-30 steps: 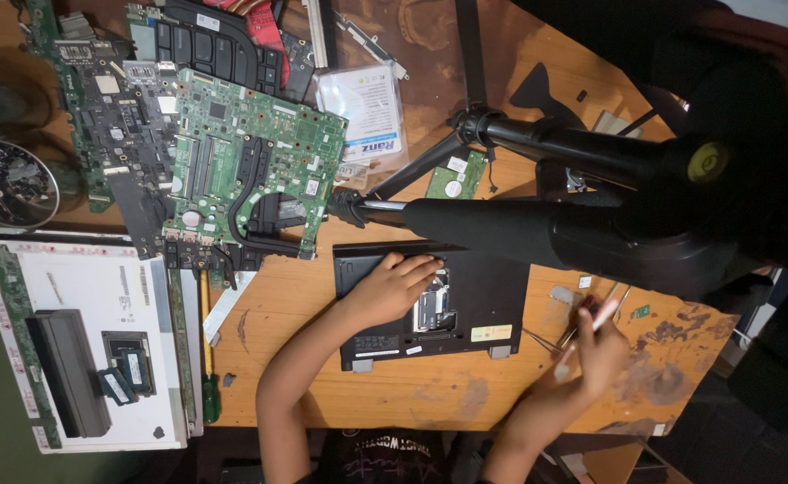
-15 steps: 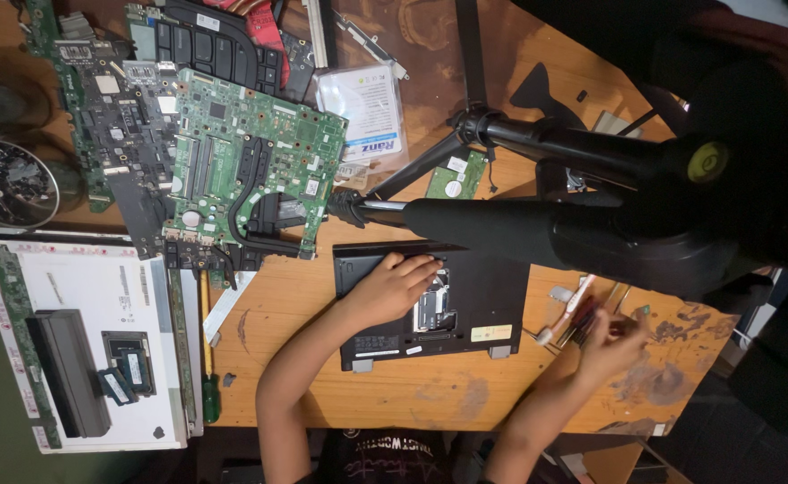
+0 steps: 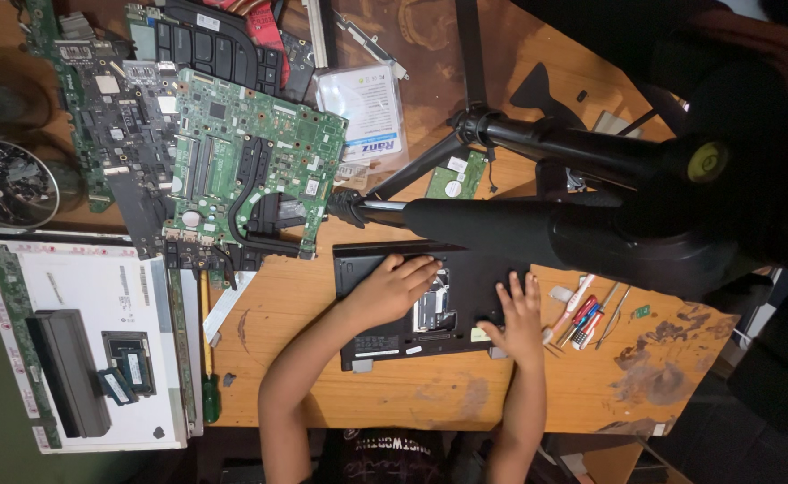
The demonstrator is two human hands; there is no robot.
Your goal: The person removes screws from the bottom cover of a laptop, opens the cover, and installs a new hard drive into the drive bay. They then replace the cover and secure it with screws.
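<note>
A black laptop base panel point(image 3: 385, 333) lies on the wooden table point(image 3: 295, 296) in front of me, with an open bay showing a metal part point(image 3: 433, 309). My left hand point(image 3: 394, 287) rests on the panel's left half, fingertips at the edge of the bay, holding nothing. On the panel's right end my right hand point(image 3: 519, 315) lies flat with its fingers spread, also holding nothing. Just right of that hand lie several small screwdrivers and tools point(image 3: 582, 318) with red and white handles.
A black tripod point(image 3: 537, 224) hangs over the panel's far edge. A green motherboard point(image 3: 259, 170) and other boards lie at the far left. A white screen panel point(image 3: 80, 296) carrying a black battery point(image 3: 67, 367) lies left, a green-handled screwdriver point(image 3: 210, 394) beside it. A metal bowl point(image 3: 8, 184) stands far left.
My right hand has let go of a small tool by the tool pile and moved left onto the black panel, fingers now spread. My left hand has stayed on the panel.
</note>
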